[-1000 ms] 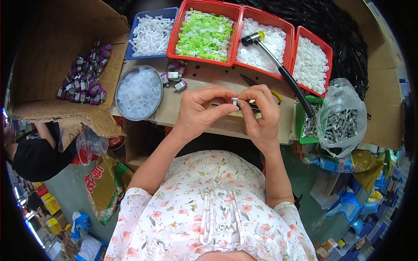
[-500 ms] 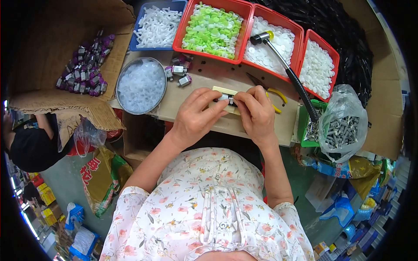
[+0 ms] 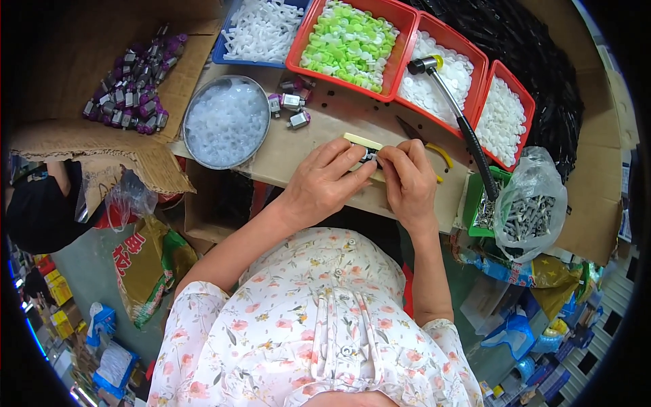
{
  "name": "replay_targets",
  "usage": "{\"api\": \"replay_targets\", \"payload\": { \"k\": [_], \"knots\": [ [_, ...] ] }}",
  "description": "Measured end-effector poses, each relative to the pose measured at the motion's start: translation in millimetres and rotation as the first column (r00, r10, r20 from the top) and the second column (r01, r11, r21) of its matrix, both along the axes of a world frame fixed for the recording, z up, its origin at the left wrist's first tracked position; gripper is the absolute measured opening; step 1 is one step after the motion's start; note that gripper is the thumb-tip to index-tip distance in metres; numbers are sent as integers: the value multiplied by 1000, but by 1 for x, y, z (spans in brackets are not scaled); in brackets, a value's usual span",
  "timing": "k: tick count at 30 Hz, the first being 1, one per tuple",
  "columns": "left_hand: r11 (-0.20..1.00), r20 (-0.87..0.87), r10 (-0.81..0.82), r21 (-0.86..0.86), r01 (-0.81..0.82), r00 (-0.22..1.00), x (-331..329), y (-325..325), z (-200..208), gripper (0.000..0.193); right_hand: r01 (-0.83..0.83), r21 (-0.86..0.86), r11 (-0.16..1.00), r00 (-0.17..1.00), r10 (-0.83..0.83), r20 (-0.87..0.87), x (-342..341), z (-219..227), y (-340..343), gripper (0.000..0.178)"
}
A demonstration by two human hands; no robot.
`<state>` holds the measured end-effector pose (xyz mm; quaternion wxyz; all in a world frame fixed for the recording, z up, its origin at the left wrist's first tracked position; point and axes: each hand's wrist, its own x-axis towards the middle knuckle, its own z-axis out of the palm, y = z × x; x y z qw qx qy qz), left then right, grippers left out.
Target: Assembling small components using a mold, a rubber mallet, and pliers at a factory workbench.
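A pale yellow block lies near the table's front edge, partly covered by my fingers. Set against it is a small black-and-grey part. My left hand pinches this part between thumb and fingers. Close on the other side, the fingertips of my right hand are pressed together at the part's right end; what they grip is hidden. Beyond the block, several small silver motors with purple ends rest on the table. Pliers with yellow handles lie just past my right hand.
A round bowl holds translucent pieces. Along the back stand a blue tray and red trays of small plastic parts. A hammer leans across them. At right sit a green tray and a plastic bag of metal parts.
The view has shifted slightly, so the table things appear farther right and lower. My hands stay at the block, with the left fingers now covering more of the small part.
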<state>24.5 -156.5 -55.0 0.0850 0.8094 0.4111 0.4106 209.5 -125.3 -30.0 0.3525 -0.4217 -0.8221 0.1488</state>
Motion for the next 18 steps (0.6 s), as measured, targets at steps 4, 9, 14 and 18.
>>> {"api": "replay_targets", "payload": {
  "k": [4,9,14,18],
  "knots": [
    [1000,-19,6,-10,-6,1000,2,2,3,39,2,-10,1000,1000,-2,-5,0,1,1,16],
    [999,-90,37,19,-36,995,5,2,8,35,15,-86,996,998,-20,-64,2,3,2,16],
    [998,-143,61,28,-57,988,6,1,16,32,91,-106,990,988,-103,-114,17,27,-8,16],
    [997,-95,-10,-80,2,995,3,14,33,24,376,152,914,925,-380,-3,66,61,-24,14]
  ]
}}
